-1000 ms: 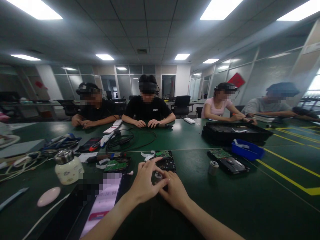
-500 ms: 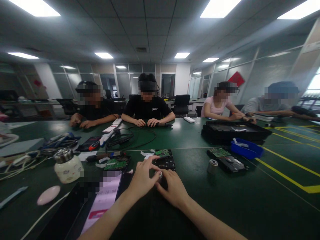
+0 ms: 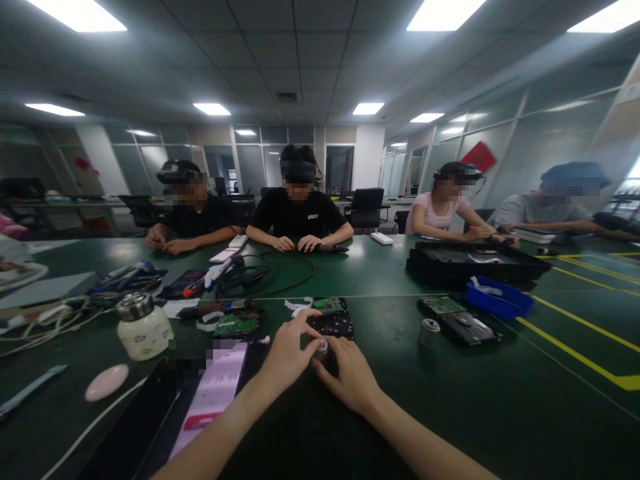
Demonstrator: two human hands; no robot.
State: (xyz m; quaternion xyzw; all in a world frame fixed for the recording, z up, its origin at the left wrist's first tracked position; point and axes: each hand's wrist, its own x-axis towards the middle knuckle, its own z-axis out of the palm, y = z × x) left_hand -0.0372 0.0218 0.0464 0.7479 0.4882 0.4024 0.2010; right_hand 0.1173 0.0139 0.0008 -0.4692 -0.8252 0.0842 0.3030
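My left hand [image 3: 290,347] and my right hand [image 3: 353,377] meet around a small silvery cylinder [image 3: 323,347] low over the table. The left thumb presses against its top, while the left index finger arches forward. My right thumb and fingers curl about its other side; the hands hide most of the cylinder. Just beyond my fingers lies a black drive with a green circuit board [image 3: 332,316]. To the right, a similar silvery cylinder [image 3: 429,332] stands upright, beside another opened drive [image 3: 459,321].
Left of my hands are a phone with a lit timer [image 3: 215,387], another circuit-board drive [image 3: 237,325], a cream bottle [image 3: 145,330] and a pink oval object [image 3: 107,383]. A blue tray [image 3: 500,298] and black bin [image 3: 475,267] stand right. Several people sit opposite.
The whole view has shifted slightly to the right. My hands keep nearly the same grip on the cylinder, with only small finger movement. The phone timer has advanced.
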